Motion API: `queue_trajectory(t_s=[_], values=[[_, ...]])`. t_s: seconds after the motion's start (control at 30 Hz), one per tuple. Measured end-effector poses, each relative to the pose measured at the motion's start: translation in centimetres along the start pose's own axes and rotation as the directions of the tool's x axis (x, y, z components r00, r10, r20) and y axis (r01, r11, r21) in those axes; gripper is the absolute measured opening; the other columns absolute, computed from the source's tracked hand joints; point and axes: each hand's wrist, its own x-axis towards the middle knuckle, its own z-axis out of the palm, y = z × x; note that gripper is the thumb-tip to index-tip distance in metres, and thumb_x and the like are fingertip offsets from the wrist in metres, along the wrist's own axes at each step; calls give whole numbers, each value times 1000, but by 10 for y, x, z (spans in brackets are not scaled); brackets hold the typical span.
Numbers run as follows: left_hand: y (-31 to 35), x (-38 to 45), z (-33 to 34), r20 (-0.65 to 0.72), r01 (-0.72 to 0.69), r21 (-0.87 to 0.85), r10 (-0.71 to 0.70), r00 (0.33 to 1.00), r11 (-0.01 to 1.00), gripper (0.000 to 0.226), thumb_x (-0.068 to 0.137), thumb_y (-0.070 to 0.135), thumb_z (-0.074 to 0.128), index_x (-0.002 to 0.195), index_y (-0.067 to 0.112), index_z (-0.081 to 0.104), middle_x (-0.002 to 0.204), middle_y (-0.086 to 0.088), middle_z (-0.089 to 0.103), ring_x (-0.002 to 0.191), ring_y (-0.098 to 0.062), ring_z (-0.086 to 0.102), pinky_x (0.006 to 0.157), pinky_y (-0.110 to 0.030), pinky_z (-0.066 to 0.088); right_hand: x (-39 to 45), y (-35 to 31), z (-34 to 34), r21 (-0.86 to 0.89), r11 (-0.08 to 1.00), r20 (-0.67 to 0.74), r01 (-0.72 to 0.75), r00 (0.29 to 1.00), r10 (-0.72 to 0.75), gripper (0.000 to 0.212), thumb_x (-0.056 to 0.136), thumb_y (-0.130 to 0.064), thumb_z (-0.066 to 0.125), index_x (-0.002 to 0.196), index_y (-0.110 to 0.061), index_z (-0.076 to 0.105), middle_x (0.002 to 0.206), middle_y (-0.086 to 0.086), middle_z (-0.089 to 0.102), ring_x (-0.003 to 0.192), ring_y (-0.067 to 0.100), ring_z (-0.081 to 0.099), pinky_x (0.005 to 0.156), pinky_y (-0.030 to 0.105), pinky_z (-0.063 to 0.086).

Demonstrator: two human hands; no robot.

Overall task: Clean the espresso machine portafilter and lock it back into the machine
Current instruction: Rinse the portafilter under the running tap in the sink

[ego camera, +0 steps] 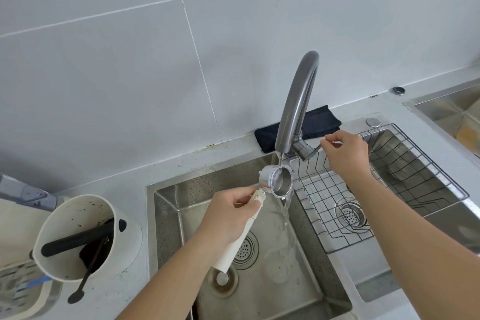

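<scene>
My left hand grips the white handle of the portafilter and holds its metal basket tilted under the spout of the grey faucet. A thin stream of water runs into the basket and spills down into the steel sink. My right hand pinches the faucet lever to the right of the faucet base. The espresso machine is out of view.
A white knock box with a black bar, dark grounds and a black spoon stands left of the sink. A wire rack sits over the right basin. A dark cloth lies behind the faucet. Tiled wall behind.
</scene>
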Motion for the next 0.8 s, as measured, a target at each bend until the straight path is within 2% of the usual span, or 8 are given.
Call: queue_trajectory(t_s=[0.1,0.2,0.3,0.37,0.47,0.57,0.7,0.8], values=[[-1,0,-1,-10,-23,-14,23,1000,1000,24,86,19,70,93,41,75,76,19,73,65,7,62,66,-11,48,1,1,0,7,1000,-5,1,1000,-1,13,92,-23,65,95,-12,72,85,4,72,58,11,56,56,22,43],[-1,-1,-1,1,-43,-33,43,999,999,24,86,23,71,91,46,73,79,19,74,71,6,64,66,-11,46,1,1,1,9,1000,-6,0,1000,0,13,92,-23,65,94,-12,72,84,4,72,57,8,54,58,23,43],[0,-2,0,7,-48,-62,49,999,997,22,86,25,70,90,47,73,77,21,73,68,7,63,62,-10,46,1,1,1,6,1000,-4,4,1000,-4,14,92,-24,65,96,-12,72,85,4,72,57,8,54,59,26,44],[0,-2,2,6,-35,-79,36,999,996,22,87,28,69,90,49,73,78,20,73,67,5,63,66,-17,48,1,1,1,10,1000,-5,5,1000,-5,14,92,-24,65,96,-12,72,85,4,72,56,9,54,59,27,45],[0,-2,6,8,12,-136,-11,1000,991,27,90,27,65,93,52,73,85,13,74,72,-11,62,69,-32,51,1,2,0,12,1000,-6,11,1000,-10,14,92,-23,65,95,-12,72,86,3,72,56,9,54,59,27,45],[1,-2,8,25,67,-232,-63,998,970,33,93,22,63,87,52,74,85,5,74,75,-19,62,70,-38,52,2,2,1,15,1000,-9,14,1000,-14,14,92,-23,65,95,-11,73,86,3,73,57,7,55,62,28,47],[3,0,13,78,109,-346,-87,993,932,26,92,17,64,86,37,79,89,-4,73,82,-21,68,83,-47,55,2,3,1,25,1000,-12,18,1000,-17,14,92,-23,65,94,-12,73,85,3,73,56,7,54,63,29,47],[5,2,17,102,138,-413,-105,989,900,17,89,17,67,90,28,80,90,-5,73,82,-20,68,80,-43,55,1,4,1,31,999,-8,16,1000,-16,14,92,-23,65,94,-12,72,85,3,72,54,7,52,58,26,44]])
